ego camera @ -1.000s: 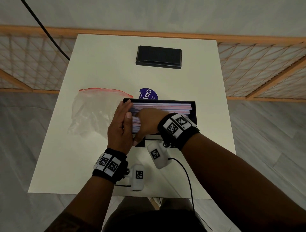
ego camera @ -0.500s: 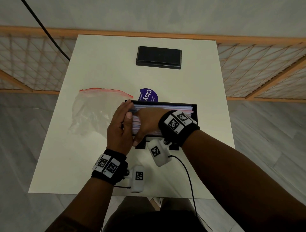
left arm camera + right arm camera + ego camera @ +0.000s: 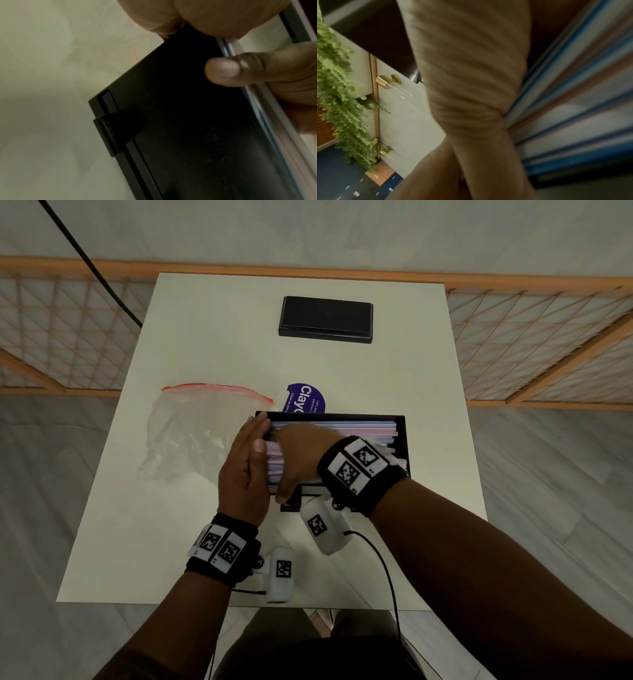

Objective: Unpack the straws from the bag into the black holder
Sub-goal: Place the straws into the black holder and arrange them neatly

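Note:
The black holder (image 3: 401, 436) sits open on the white table (image 3: 222, 337), with pink, blue and white straws (image 3: 342, 428) lying lengthwise in it. My right hand (image 3: 298, 457) arches over a bundle of the straws at the holder's left end, its thumb curled round the near side. The left hand (image 3: 245, 470) lies flat with straight fingers against the straw ends and the holder's left wall. In the left wrist view my thumb (image 3: 223, 71) rests over the holder (image 3: 171, 108) edge on the straws (image 3: 267, 121). Striped straws (image 3: 573, 108) fill the right wrist view.
The clear bag (image 3: 191, 433) with a red zip lies crumpled and flat left of the holder. A purple round label (image 3: 305, 400) lies just behind the holder. A black lid (image 3: 325, 318) sits at the table's far side. A wooden lattice fence (image 3: 548, 337) stands behind the table.
My right hand has shifted slightly away from me and lower with the bundle of straws in the holder. The left hand stays against the holder's left end.

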